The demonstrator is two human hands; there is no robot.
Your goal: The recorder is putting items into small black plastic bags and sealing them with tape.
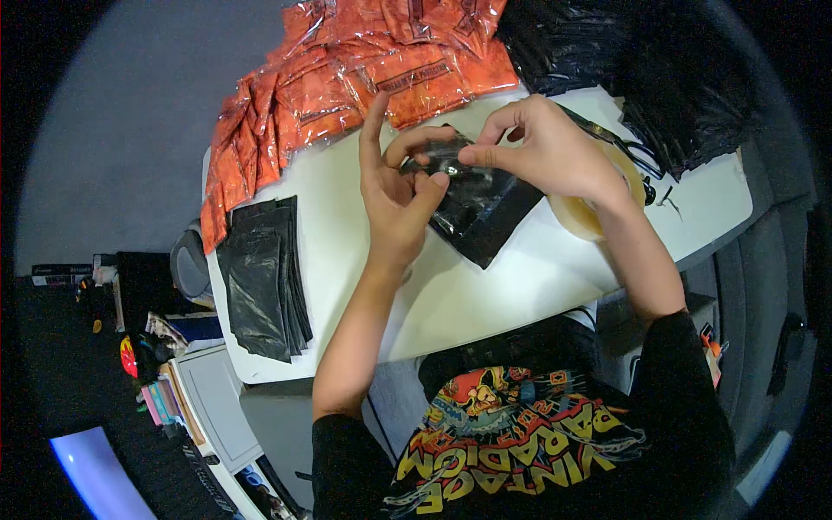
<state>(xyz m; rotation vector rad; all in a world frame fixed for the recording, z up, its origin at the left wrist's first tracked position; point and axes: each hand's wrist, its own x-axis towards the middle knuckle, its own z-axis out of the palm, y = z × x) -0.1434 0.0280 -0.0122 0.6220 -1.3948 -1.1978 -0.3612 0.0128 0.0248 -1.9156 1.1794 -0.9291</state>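
A glossy black plastic bag (481,212) is tilted over the white table between my hands. My left hand (394,186) holds its left edge, with the thumb and curled fingers against the plastic and the index finger stretched out away from it. From the right, my right hand (555,152) pinches the bag's upper part between thumb and index finger. The fingers cover part of the bag's far end. A large roll of clear yellowish tape (574,217) lies partly beneath my right wrist.
Orange garments in clear bags (347,87) cover the table's far left. Black bags (264,277) are stacked at the left, and a heap of black packages (685,87) sits at the far right. Scissors (637,156) lie beside the tape. The white table (468,303) has a curved near edge.
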